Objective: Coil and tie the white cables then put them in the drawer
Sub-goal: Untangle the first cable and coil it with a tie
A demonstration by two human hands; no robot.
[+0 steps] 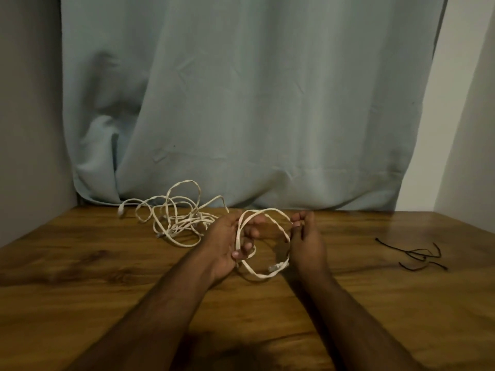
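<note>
A flat white cable runs from a loose tangle (176,218) on the wooden table (107,277) into a loop (267,212) held between my hands. My left hand (227,245) is palm up with fingers curled round the loop's left side. My right hand (308,242) pinches the loop's right side at the fingertips. The cable's plug end (278,266) hangs at the bottom of the loop, just left of my right palm.
Several short black ties (417,255) lie on the table to the right. A pale blue curtain (254,103) hangs behind the table's far edge, and walls close in on the left and right. No drawer is in view.
</note>
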